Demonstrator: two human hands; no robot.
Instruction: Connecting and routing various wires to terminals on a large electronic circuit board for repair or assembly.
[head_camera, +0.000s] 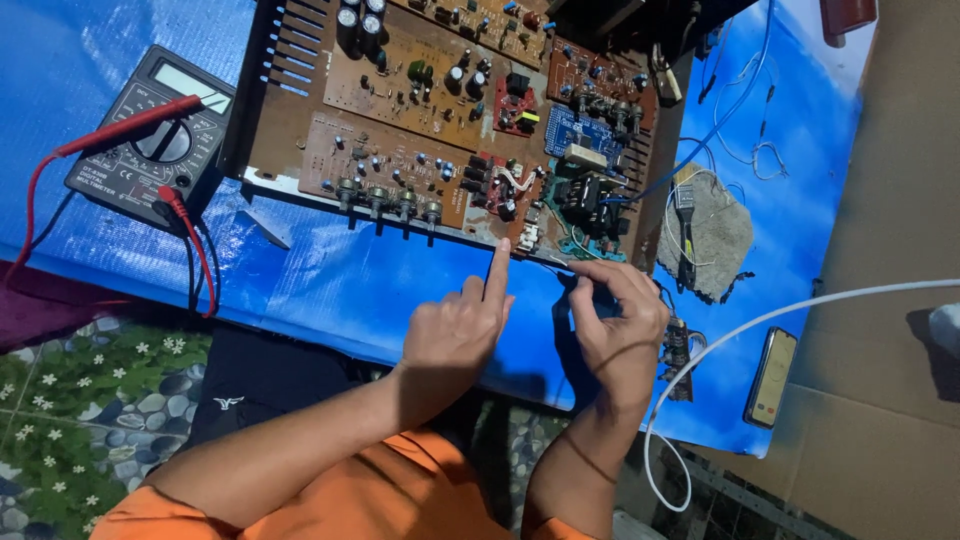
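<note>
Pointing at the board (430, 120) edge mid-frame, the left hand (455, 330) extends one finger, others curled; right hand (620, 320) fingers pinch perhaps a thin wire just beside it, steadying it.

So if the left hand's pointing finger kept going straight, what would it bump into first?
Probably the front edge of the circuit board, just past the left hand; its fingertip already looks almost there, though depth is unclear.
</note>
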